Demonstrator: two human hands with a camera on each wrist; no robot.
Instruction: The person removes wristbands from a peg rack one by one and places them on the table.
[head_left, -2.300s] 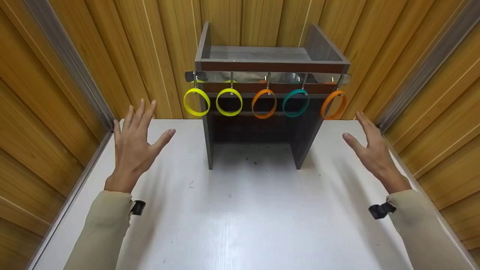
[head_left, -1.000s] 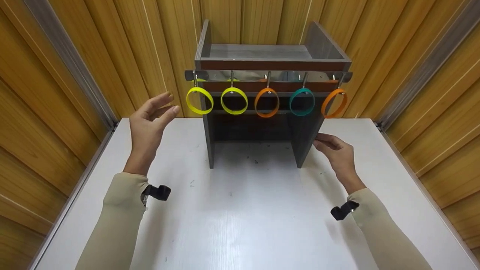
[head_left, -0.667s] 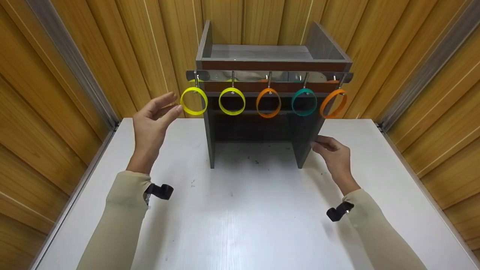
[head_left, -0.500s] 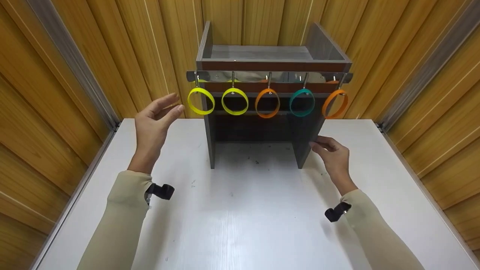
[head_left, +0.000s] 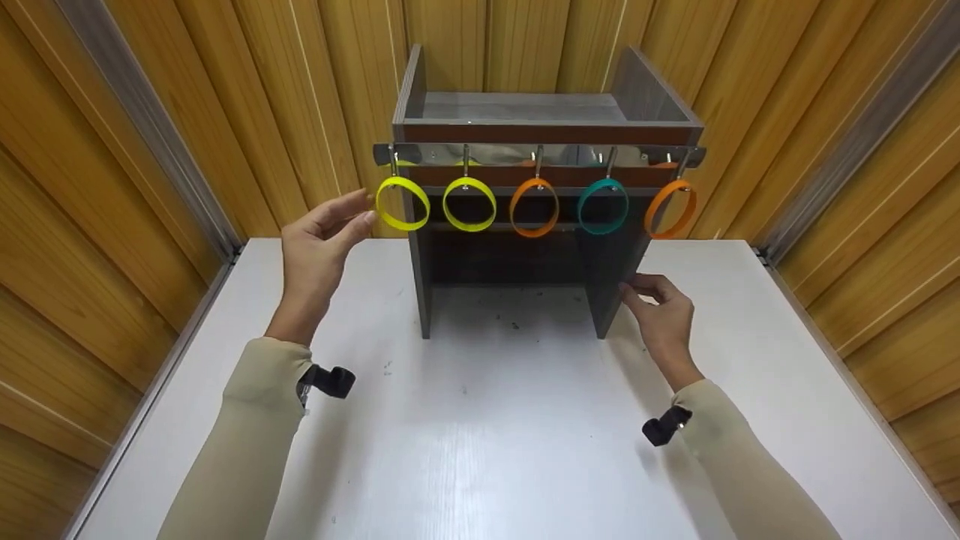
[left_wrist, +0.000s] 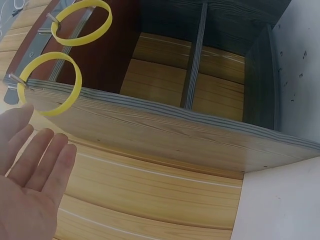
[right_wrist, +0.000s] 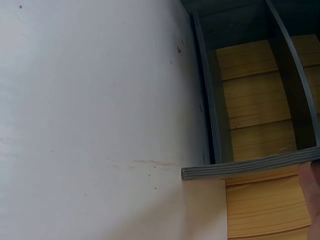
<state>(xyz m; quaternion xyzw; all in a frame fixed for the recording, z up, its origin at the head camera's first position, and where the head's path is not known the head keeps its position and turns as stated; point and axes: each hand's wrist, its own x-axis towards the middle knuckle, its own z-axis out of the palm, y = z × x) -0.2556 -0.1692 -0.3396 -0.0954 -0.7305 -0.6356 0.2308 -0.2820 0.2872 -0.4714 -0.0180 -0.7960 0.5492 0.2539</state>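
In the head view, the left hand [head_left: 313,262] hovers beside the leftmost yellow ring [head_left: 405,226], thumb and forefinger a small gap apart. The left wrist view shows that hand [left_wrist: 30,185] with extended fingers below the yellow ring [left_wrist: 78,82], holding nothing; whether it touches the ring is unclear. The right hand [head_left: 666,319] has its thumb and forefinger at the outer side of the grey shelf's right panel [head_left: 609,277]. At the edge of the right wrist view, a part of the right hand [right_wrist: 312,197] meets the panel [right_wrist: 245,168]; its other fingers are hidden.
A metal rail [head_left: 502,154] across the shelf front carries hooks with another yellow ring [head_left: 471,227], an orange ring [head_left: 534,234], a teal ring [head_left: 600,230] and a second orange ring [head_left: 664,235]. Wood-patterned walls [head_left: 112,225] surround the white table [head_left: 465,450].
Both hands have come inward from wide apart to the shelf's two sides, their spread fingers drawn together. The leftmost rings swung a little and still hang on their hooks.
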